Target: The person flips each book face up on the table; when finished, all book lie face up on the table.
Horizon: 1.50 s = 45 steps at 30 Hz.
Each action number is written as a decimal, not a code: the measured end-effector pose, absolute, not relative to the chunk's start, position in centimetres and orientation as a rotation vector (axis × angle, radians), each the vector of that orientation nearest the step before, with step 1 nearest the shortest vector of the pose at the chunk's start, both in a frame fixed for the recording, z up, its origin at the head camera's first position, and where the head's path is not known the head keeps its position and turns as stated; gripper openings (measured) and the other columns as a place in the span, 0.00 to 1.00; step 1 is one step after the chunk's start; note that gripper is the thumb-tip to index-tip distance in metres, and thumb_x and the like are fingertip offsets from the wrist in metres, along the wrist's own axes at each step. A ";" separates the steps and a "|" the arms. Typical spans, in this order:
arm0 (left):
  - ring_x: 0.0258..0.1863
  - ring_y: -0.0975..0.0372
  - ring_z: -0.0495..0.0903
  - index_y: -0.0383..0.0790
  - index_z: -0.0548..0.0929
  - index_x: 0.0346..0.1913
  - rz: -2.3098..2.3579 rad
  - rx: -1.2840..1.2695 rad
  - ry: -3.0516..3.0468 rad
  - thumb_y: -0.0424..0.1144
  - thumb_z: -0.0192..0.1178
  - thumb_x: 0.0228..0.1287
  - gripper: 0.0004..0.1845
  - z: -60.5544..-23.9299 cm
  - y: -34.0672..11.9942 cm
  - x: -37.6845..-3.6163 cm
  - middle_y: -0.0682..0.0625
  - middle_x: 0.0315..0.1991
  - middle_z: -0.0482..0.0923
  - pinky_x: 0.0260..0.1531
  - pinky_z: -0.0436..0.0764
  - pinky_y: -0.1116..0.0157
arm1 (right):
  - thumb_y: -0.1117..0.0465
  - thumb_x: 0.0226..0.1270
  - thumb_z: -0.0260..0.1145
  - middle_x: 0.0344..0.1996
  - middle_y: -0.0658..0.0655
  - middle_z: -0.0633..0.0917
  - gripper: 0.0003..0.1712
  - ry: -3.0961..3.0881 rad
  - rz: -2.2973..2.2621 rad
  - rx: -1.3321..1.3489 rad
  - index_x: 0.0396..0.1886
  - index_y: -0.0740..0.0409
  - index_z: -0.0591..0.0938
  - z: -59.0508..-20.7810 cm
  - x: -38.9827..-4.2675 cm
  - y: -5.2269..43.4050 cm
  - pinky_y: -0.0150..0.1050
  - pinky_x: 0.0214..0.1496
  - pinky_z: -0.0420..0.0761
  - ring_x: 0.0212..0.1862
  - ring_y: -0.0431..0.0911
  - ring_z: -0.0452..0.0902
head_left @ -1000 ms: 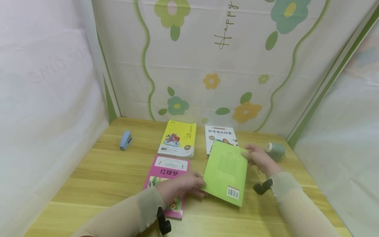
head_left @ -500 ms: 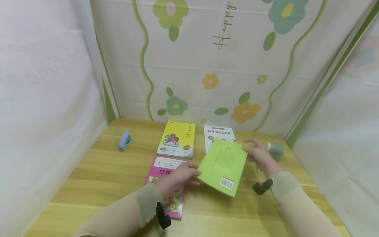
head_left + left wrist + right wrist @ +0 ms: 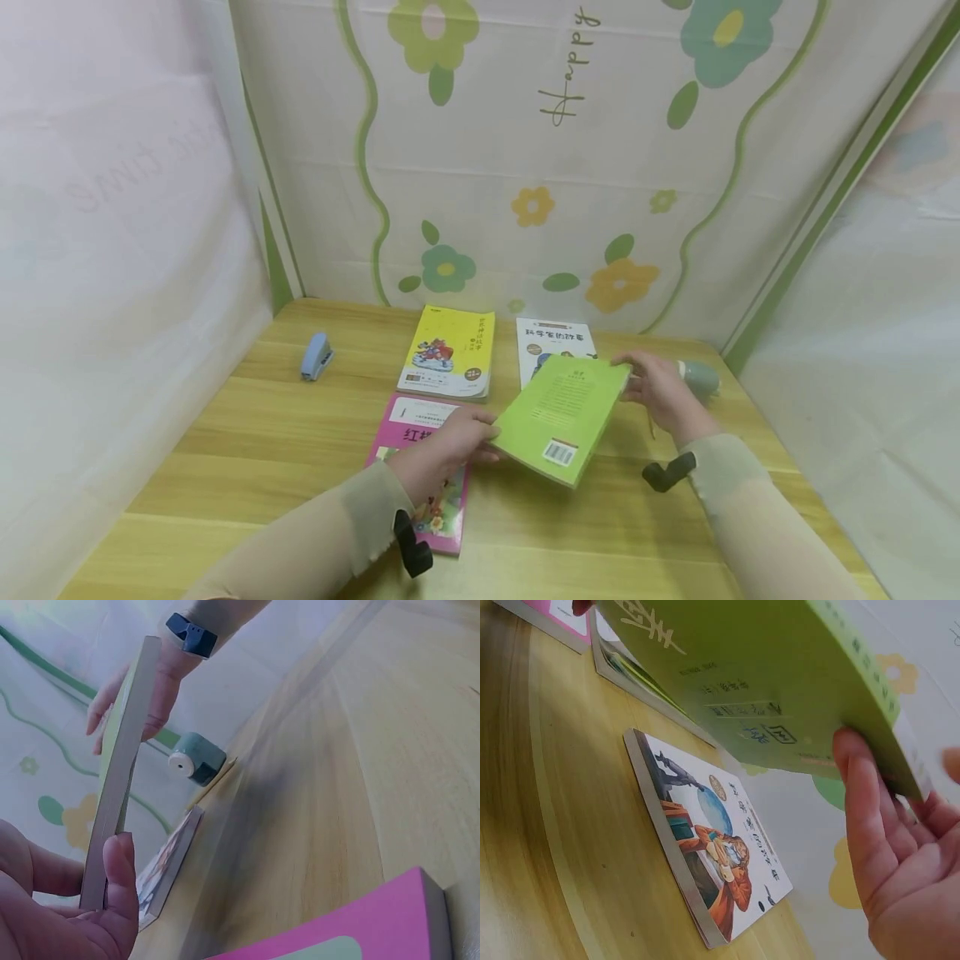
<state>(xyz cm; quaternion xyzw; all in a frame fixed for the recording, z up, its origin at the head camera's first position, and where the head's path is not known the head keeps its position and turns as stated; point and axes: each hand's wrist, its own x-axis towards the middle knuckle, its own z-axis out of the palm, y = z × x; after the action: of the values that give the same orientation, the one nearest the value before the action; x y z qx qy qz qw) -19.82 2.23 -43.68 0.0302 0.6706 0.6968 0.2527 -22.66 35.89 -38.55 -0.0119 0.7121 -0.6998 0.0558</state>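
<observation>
Both hands hold a green book point(image 3: 566, 417) above the table, tilted, its back cover with a barcode facing up in the head view. My left hand point(image 3: 453, 442) pinches its left edge between thumb and fingers, above a magenta book point(image 3: 450, 508) that it partly hides. At the upper right corner my right hand point(image 3: 660, 398) grips the book; in the right wrist view the fingers point(image 3: 862, 802) lie against the printed cover underneath. Below and behind the green book lies a white book point(image 3: 555, 333), partly covered in the head view. A yellow book point(image 3: 450, 346) lies to its left.
A blue stapler point(image 3: 317, 357) stands at the table's left. Beyond my right hand is a grey-green device point(image 3: 201, 757) with a round white end, a pencil point(image 3: 217, 780) beside it. Patterned fabric walls point(image 3: 480, 150) enclose the wooden table point(image 3: 247, 450).
Both hands have lifted and tilted the green book, and its lower end has swung to the left. My left hand moved slightly left and up with it. The other books stay put.
</observation>
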 end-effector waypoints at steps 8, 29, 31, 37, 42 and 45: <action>0.26 0.58 0.78 0.21 0.76 0.56 1.873 0.053 1.846 0.25 0.49 0.68 0.17 -44.1 2.3 -19.8 0.41 0.35 0.82 0.27 0.81 0.69 | 0.68 0.79 0.41 0.45 0.64 0.85 0.20 1.793 -2.343 -0.264 0.54 0.77 0.75 -38.0 -21.9 35.8 0.49 0.45 0.85 0.43 0.55 0.85; 0.24 0.60 0.76 0.21 0.71 0.61 1.885 -0.031 1.779 0.27 0.48 0.69 0.20 -44.0 2.2 -19.6 0.41 0.37 0.81 0.24 0.79 0.72 | 0.73 0.72 0.56 0.56 0.54 0.79 0.16 2.248 -2.074 -0.519 0.58 0.66 0.74 -38.8 -22.3 35.8 0.43 0.65 0.66 0.60 0.49 0.72; 0.23 0.61 0.76 0.22 0.72 0.59 1.881 -0.019 1.769 0.27 0.48 0.69 0.18 -44.1 2.2 -19.6 0.41 0.34 0.81 0.22 0.78 0.73 | 0.72 0.72 0.56 0.60 0.55 0.77 0.15 2.243 -2.070 -0.526 0.56 0.64 0.75 -38.9 -22.4 35.8 0.43 0.67 0.64 0.63 0.51 0.69; 0.21 0.63 0.75 0.24 0.73 0.57 1.848 0.015 1.748 0.28 0.48 0.68 0.17 -44.2 2.2 -19.5 0.44 0.28 0.78 0.20 0.76 0.74 | 0.71 0.76 0.52 0.62 0.55 0.78 0.13 2.161 -2.072 -0.631 0.54 0.58 0.75 -39.0 -22.6 35.7 0.40 0.69 0.63 0.67 0.54 0.66; 0.21 0.63 0.74 0.21 0.75 0.53 1.794 0.117 1.668 0.30 0.49 0.67 0.17 -44.2 2.0 -19.3 0.43 0.29 0.79 0.20 0.75 0.74 | 0.73 0.76 0.48 0.55 0.50 0.81 0.17 2.112 -2.108 -0.640 0.54 0.53 0.75 -38.7 -22.5 35.5 0.40 0.71 0.62 0.64 0.49 0.70; 0.23 0.62 0.74 0.22 0.78 0.51 1.760 0.178 1.628 0.30 0.50 0.64 0.17 -44.3 1.9 -19.1 0.40 0.32 0.80 0.21 0.76 0.73 | 0.73 0.76 0.49 0.52 0.48 0.81 0.18 2.105 -2.135 -0.605 0.53 0.48 0.77 -38.5 -22.5 35.4 0.37 0.68 0.64 0.60 0.45 0.73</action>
<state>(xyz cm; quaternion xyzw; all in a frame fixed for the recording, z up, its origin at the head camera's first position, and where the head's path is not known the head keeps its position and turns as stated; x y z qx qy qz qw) -19.13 1.95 -44.26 0.0689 0.6317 0.6828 0.3605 -22.45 35.44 -38.51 -0.1976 0.6876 -0.6975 0.0414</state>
